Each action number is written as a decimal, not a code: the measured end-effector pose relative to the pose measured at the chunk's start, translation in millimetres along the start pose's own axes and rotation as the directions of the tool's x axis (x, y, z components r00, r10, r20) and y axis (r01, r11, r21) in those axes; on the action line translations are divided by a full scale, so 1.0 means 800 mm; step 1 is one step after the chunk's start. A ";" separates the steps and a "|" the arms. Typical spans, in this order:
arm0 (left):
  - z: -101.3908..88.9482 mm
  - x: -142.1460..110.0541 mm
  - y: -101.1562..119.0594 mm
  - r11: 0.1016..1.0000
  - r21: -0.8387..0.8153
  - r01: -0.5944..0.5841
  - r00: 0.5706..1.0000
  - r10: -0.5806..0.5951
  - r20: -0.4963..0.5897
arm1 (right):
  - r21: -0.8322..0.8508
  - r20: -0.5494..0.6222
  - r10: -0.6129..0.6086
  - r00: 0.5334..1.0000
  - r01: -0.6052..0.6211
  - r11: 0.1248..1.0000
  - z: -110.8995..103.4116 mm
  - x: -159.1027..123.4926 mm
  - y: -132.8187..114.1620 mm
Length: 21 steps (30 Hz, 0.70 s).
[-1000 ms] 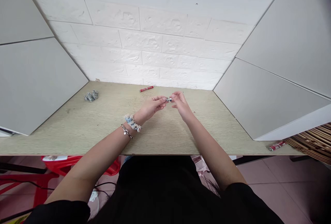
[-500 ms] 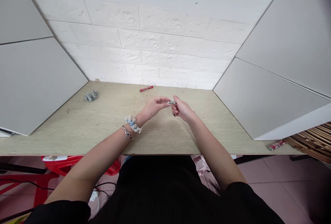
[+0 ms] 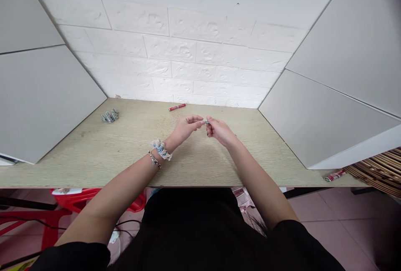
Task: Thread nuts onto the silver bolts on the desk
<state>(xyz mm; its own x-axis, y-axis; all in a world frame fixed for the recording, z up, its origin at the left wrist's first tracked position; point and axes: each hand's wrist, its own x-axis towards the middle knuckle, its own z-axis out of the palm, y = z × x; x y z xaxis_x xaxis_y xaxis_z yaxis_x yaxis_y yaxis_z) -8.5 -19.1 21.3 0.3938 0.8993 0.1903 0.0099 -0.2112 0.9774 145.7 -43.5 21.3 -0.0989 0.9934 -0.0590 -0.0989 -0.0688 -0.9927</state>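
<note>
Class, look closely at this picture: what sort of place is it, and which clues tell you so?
Probably an indoor work nook, perhaps in a home or small workshop: a wood-grained tabletop against a white brick-patterned wall, with a red plastic stool below.

Home-type rm w/ work nook, prob.; we can't be sure.
We see wood-look surface (image 3: 134, 137) btwn grey panels (image 3: 40, 95), white brick-pattern wall (image 3: 183, 49), red plastic stool (image 3: 78, 198) & pinkish floor tiles (image 3: 328, 208) below, woven item (image 3: 384, 168) at R.
</note>
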 end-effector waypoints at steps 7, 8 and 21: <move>-0.002 0.001 -0.001 0.997 -0.058 0.052 0.999 -0.053 -0.006 | 0.009 -0.046 -0.105 0.993 0.105 0.994 0.002 0.001 -0.001; -0.002 0.002 -0.002 0.994 -0.087 0.062 0.998 -0.063 -0.006 | 0.012 -0.060 -0.130 0.990 0.131 0.991 0.002 0.001 -0.001; 0.001 0.001 -0.003 0.908 -0.349 0.230 0.973 -0.215 0.082 | -0.127 -0.082 -0.279 0.957 0.267 0.955 0.002 0.005 0.003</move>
<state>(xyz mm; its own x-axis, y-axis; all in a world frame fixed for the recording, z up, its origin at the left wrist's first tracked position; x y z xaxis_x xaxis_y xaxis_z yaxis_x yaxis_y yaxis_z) -7.9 -18.1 19.1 0.4565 0.8891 -0.0329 -0.2208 0.1490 0.9639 143.9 -40.2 19.2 0.0138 0.9773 0.2116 0.0045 0.2115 -0.9774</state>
